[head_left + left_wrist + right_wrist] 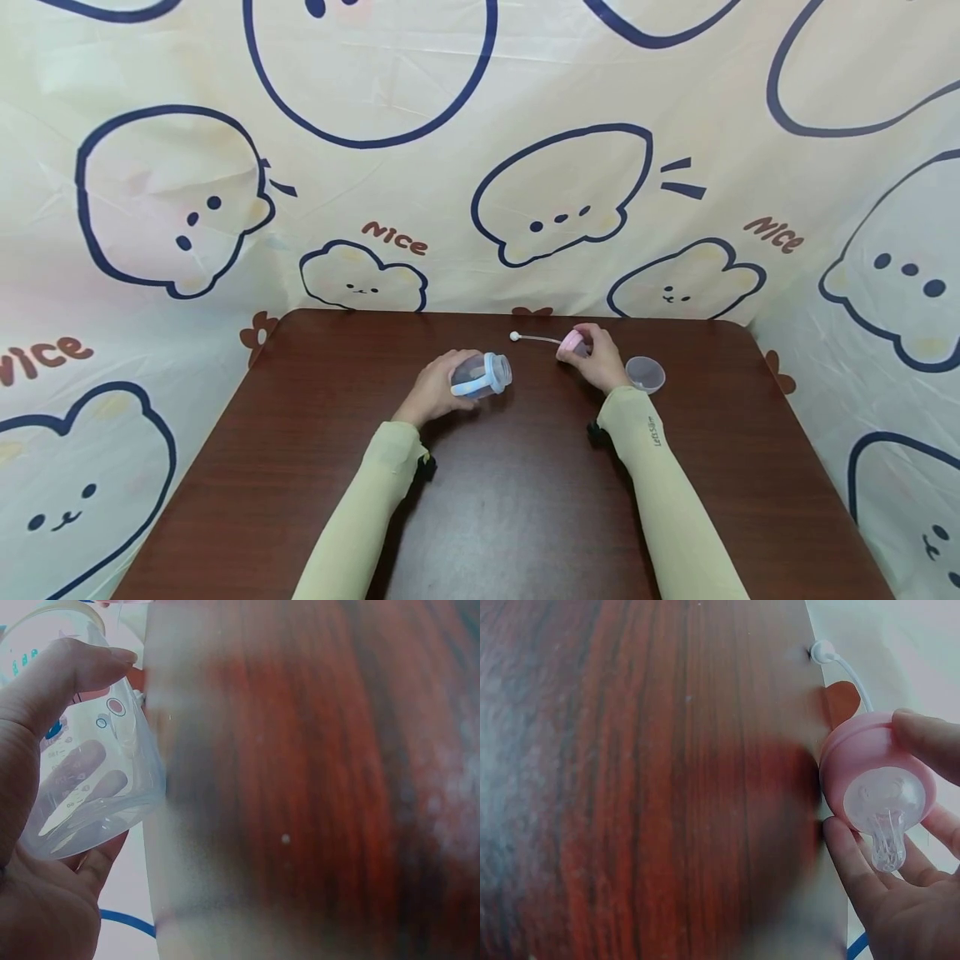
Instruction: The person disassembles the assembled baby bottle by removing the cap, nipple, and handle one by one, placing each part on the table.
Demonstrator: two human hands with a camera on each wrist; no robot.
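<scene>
My left hand [433, 390] grips a clear baby bottle [467, 382] around its body. The bottle is tilted on its side, its uncovered neck pointing right, with a light blue band [492, 372] below the neck. In the left wrist view the thumb lies over the printed side of the bottle, and fingers show through its wall. My right hand [600, 360] pinches the pink collar [847, 754] of the bottle's top between thumb and fingers. A clear nipple [885, 802] sticks out of the collar. From its other side a thin straw [538, 338] reaches left, ending in a white ball [514, 337].
A translucent cup-shaped cover [646, 375] stands on the brown table [517, 500], just right of my right hand. Behind the table's back edge hangs a cream cloth [450, 183] with cartoon prints, which also covers both sides.
</scene>
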